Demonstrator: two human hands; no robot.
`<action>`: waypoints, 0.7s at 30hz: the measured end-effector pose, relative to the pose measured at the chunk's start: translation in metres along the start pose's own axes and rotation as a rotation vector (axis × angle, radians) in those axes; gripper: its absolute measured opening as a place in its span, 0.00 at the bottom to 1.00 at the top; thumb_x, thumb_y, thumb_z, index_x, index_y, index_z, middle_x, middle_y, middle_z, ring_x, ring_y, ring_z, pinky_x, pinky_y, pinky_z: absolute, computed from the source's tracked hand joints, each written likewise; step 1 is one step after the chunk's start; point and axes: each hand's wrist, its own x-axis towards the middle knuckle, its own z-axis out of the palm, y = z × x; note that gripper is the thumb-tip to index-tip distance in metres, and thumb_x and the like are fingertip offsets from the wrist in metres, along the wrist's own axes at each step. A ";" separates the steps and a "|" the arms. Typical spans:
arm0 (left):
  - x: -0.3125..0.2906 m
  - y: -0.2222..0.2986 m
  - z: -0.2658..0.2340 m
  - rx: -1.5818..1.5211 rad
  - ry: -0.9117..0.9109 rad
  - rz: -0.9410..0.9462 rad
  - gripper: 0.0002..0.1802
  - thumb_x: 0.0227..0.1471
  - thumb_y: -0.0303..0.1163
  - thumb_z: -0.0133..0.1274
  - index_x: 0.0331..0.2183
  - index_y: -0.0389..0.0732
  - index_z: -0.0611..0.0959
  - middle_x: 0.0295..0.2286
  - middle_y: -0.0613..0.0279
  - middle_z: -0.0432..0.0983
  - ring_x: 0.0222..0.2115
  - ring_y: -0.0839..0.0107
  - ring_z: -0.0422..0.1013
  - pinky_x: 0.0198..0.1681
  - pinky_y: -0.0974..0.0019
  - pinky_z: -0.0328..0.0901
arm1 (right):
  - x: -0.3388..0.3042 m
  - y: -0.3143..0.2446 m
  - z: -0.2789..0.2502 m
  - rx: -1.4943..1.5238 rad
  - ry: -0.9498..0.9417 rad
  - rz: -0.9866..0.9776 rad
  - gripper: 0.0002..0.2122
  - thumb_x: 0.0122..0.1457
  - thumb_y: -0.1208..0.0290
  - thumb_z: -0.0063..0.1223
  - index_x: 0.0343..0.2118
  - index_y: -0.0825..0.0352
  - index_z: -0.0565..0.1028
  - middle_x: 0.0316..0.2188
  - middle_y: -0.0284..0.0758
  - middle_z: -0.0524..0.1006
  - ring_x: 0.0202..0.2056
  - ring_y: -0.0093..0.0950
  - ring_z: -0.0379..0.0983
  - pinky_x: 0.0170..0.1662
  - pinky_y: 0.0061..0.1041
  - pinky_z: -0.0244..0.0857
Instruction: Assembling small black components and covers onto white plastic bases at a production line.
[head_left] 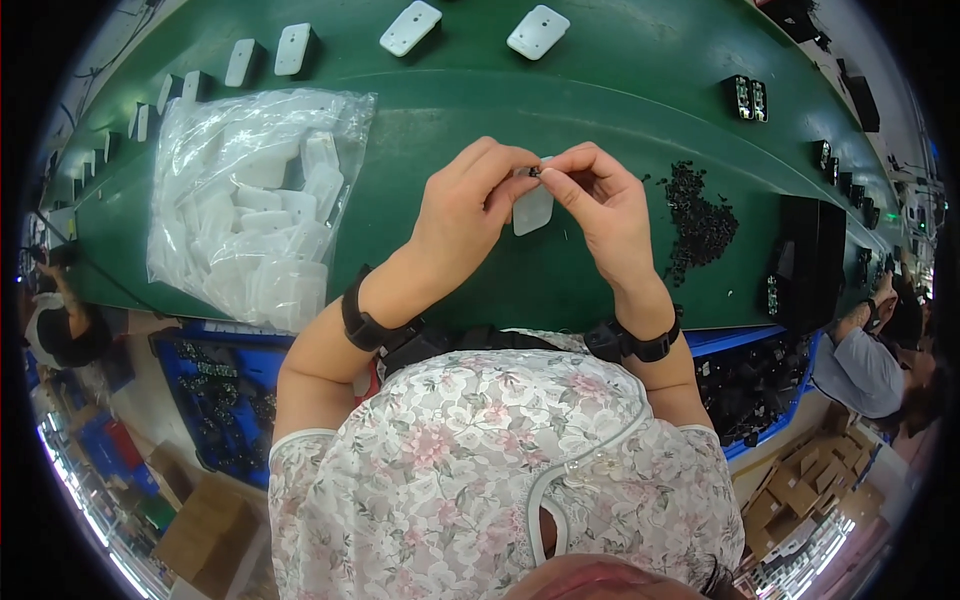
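My left hand [470,212] and my right hand [607,205] meet over the green table, thumbs and forefingers pinched together. Between the fingertips sits a tiny black part [535,172], too small to name further. Just beneath them lies a white plastic cover [533,212], partly hidden by my fingers; whether they touch it I cannot tell. To the right of my right hand is a loose pile of small black parts [700,222]. Left of my left hand rests a clear plastic bag [250,210] full of white covers.
White covers [410,28] with dark undersides stand spaced along the table's far and left side. A black box [808,262] stands at right, near black units with circuit boards [750,98]. Blue bins [215,395] of dark parts sit below the table edge. Other people work at both sides.
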 end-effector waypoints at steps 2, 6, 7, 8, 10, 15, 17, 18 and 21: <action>0.000 -0.001 0.003 0.043 0.025 0.075 0.06 0.48 0.17 0.53 0.32 0.36 0.79 0.24 0.60 0.69 0.16 0.73 0.67 0.19 0.71 0.62 | -0.001 0.005 -0.001 -0.097 0.024 -0.056 0.03 0.55 0.78 0.55 0.32 0.70 0.75 0.30 0.26 0.72 0.32 0.15 0.67 0.38 0.14 0.61; -0.002 0.000 0.002 0.010 -0.020 0.001 0.06 0.48 0.16 0.52 0.31 0.35 0.78 0.24 0.60 0.69 0.17 0.72 0.69 0.19 0.70 0.64 | -0.006 0.001 0.003 -0.393 0.092 -0.262 0.04 0.53 0.78 0.57 0.32 0.69 0.75 0.28 0.27 0.71 0.28 0.15 0.64 0.30 0.14 0.57; -0.003 -0.001 0.002 0.011 -0.024 0.005 0.07 0.48 0.15 0.51 0.31 0.35 0.79 0.24 0.60 0.69 0.17 0.72 0.69 0.19 0.70 0.64 | -0.007 0.000 0.004 -0.391 0.095 -0.260 0.04 0.53 0.78 0.57 0.32 0.69 0.75 0.28 0.27 0.71 0.28 0.15 0.64 0.30 0.14 0.57; -0.004 -0.002 0.003 0.011 -0.027 0.004 0.07 0.48 0.15 0.51 0.31 0.35 0.79 0.24 0.60 0.69 0.17 0.72 0.69 0.19 0.70 0.64 | -0.007 0.000 0.005 -0.405 0.105 -0.289 0.04 0.53 0.78 0.57 0.31 0.68 0.76 0.28 0.27 0.71 0.27 0.14 0.62 0.29 0.14 0.55; -0.005 -0.004 0.003 0.080 -0.011 0.105 0.09 0.47 0.13 0.50 0.32 0.34 0.79 0.25 0.60 0.71 0.19 0.74 0.70 0.20 0.73 0.65 | -0.009 0.000 0.006 -0.416 0.117 -0.317 0.04 0.52 0.78 0.58 0.31 0.68 0.76 0.28 0.27 0.71 0.26 0.14 0.61 0.27 0.14 0.53; -0.009 -0.007 0.005 0.201 0.002 0.215 0.15 0.41 0.14 0.53 0.34 0.37 0.80 0.25 0.60 0.69 0.20 0.69 0.70 0.20 0.68 0.66 | -0.013 0.000 0.008 -0.237 0.177 -0.194 0.04 0.55 0.76 0.57 0.32 0.68 0.74 0.28 0.25 0.72 0.26 0.12 0.63 0.26 0.11 0.54; -0.011 -0.008 0.005 0.233 0.005 0.235 0.16 0.40 0.14 0.53 0.35 0.37 0.80 0.25 0.60 0.69 0.20 0.68 0.71 0.21 0.68 0.66 | -0.013 0.001 0.004 -0.250 0.170 -0.180 0.04 0.56 0.75 0.56 0.33 0.68 0.74 0.28 0.25 0.72 0.26 0.12 0.64 0.27 0.11 0.55; -0.012 -0.008 0.005 0.255 -0.001 0.262 0.16 0.41 0.12 0.51 0.35 0.36 0.80 0.26 0.59 0.70 0.21 0.70 0.71 0.21 0.71 0.67 | -0.013 0.002 0.002 -0.263 0.160 -0.166 0.05 0.56 0.75 0.56 0.33 0.68 0.73 0.27 0.25 0.72 0.26 0.12 0.64 0.27 0.11 0.56; -0.013 -0.009 0.005 0.294 -0.002 0.311 0.16 0.40 0.12 0.51 0.35 0.36 0.80 0.26 0.59 0.70 0.21 0.70 0.71 0.22 0.71 0.67 | -0.014 0.003 -0.001 -0.248 0.045 -0.110 0.05 0.57 0.74 0.55 0.34 0.69 0.73 0.26 0.25 0.73 0.26 0.11 0.65 0.27 0.10 0.56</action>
